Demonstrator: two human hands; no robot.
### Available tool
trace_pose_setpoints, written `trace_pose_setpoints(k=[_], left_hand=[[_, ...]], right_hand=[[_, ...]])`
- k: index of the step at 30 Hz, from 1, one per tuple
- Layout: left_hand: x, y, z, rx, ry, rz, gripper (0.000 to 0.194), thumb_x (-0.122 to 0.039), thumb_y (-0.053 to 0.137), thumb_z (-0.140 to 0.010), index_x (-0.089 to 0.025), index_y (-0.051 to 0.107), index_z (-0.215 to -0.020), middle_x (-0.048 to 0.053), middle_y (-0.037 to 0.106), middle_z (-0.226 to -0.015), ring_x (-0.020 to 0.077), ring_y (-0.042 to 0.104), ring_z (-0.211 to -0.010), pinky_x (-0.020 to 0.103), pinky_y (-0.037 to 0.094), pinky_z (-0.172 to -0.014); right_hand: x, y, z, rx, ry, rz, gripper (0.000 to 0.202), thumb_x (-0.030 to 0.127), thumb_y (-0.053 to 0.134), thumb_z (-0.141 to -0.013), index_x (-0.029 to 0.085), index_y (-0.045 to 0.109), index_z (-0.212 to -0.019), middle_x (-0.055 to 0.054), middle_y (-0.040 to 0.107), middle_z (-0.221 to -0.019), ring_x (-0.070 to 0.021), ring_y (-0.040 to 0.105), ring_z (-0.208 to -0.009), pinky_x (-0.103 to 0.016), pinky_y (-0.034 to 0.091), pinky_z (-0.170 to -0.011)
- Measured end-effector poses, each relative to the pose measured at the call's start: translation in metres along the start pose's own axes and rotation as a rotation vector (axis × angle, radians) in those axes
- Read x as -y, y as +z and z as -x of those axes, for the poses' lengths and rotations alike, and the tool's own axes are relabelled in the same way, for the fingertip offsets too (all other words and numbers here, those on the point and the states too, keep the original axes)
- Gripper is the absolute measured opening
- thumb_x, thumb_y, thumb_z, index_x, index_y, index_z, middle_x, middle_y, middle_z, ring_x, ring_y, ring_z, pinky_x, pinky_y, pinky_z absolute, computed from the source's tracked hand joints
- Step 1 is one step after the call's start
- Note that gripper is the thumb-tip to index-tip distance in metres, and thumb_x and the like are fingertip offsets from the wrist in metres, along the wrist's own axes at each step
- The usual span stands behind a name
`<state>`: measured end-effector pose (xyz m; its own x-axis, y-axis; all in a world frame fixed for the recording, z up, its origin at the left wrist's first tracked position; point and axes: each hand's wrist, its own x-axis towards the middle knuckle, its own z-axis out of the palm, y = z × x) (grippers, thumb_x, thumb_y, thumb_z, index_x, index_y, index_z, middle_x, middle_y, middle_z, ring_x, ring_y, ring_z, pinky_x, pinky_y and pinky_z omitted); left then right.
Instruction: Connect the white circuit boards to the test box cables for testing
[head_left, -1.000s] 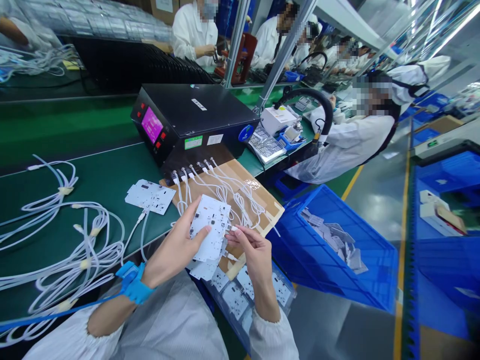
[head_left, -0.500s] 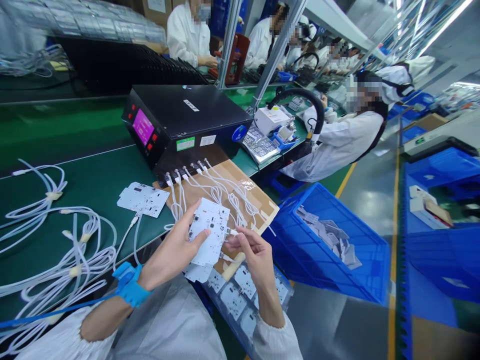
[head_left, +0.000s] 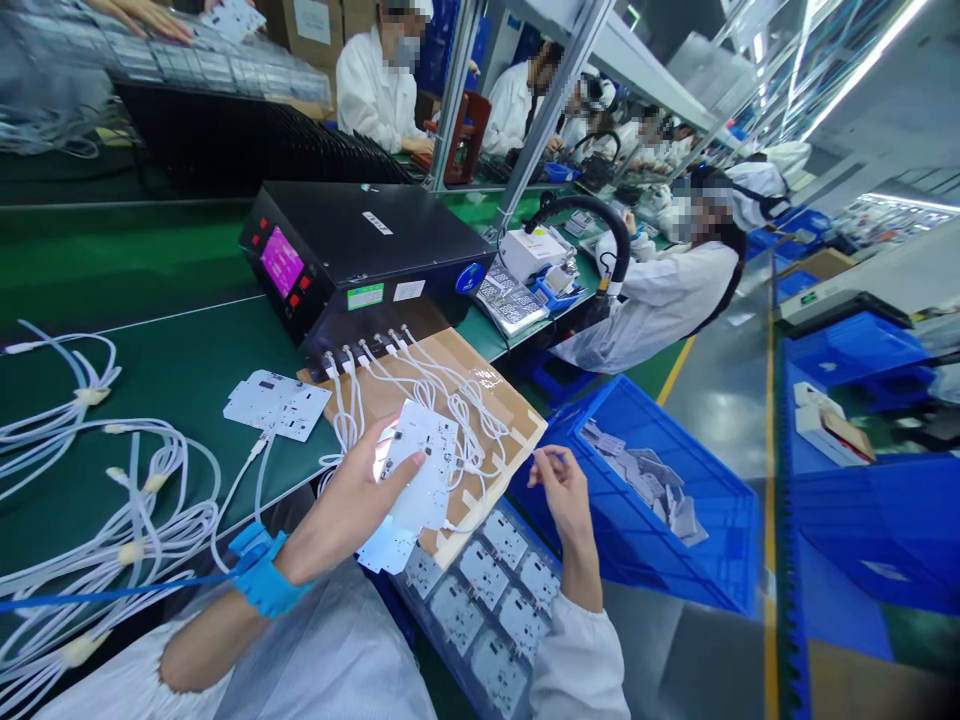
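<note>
My left hand (head_left: 367,470) grips a white circuit board (head_left: 424,470) by its left edge, thumb across the face and fingers behind it. Below it sticks out a second white board piece (head_left: 386,545); whether it is separate I cannot tell. A white cable end (head_left: 454,525) meets the lower right edge of the held board. Off to the right, apart from the board, my right hand (head_left: 562,490) has loosely bent fingers, with nothing visible in them. White cables (head_left: 424,375) run from a black test box (head_left: 375,235) with a lit pink screen, across a cardboard sheet (head_left: 499,400).
Another white board (head_left: 277,403) with a cable lies on the green bench. Bundled white cables (head_left: 142,520) cover the bench's left side. Below my hands is a tray (head_left: 480,600) of boards. A blue crate (head_left: 697,500) with white pieces stands right. Co-workers sit beyond.
My right hand has let go of the white cable plug at the board's right edge and moved away to the right. My left hand still holds the board. A co-worker's hands appear at upper left.
</note>
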<state>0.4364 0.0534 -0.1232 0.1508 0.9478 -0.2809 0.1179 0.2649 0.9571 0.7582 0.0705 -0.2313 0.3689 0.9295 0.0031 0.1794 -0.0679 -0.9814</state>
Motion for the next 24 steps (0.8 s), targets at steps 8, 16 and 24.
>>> trace_pose_setpoints(k=[8,16,24], left_hand=[[-0.010,0.009,0.001,0.041,-0.059,0.090,0.063,-0.060,0.065,-0.092,-0.023,0.057,-0.142,0.009,0.052,-0.158,0.0306,0.052,-0.145,0.040,0.055,-0.111],[-0.019,0.011,0.004,0.119,0.023,0.158,0.058,-0.056,0.063,-0.095,-0.025,0.061,-0.144,0.006,0.067,-0.143,0.0313,0.064,-0.130,0.041,0.059,-0.102],[-0.023,0.012,0.006,0.100,-0.027,0.165,0.061,-0.054,0.068,-0.092,-0.019,0.064,-0.142,0.010,0.076,-0.121,0.0285,0.074,-0.096,0.036,0.059,-0.078]], right_hand=[[0.089,0.079,-0.004,-0.032,-0.116,-0.433,0.049,0.062,0.067,-0.090,0.017,0.075,-0.109,-0.010,0.078,-0.104,-0.0179,0.073,-0.086,-0.035,0.061,-0.080],[0.107,0.123,0.035,0.212,-0.239,-0.204,0.018,0.038,0.084,-0.082,0.026,0.084,-0.096,-0.004,0.081,-0.102,-0.0236,0.077,-0.096,-0.040,0.064,-0.091],[0.110,0.119,0.039,0.231,-0.459,-0.071,0.009,0.025,0.078,-0.089,0.027,0.083,-0.097,-0.001,0.082,-0.101,-0.0203,0.078,-0.096,-0.035,0.063,-0.092]])
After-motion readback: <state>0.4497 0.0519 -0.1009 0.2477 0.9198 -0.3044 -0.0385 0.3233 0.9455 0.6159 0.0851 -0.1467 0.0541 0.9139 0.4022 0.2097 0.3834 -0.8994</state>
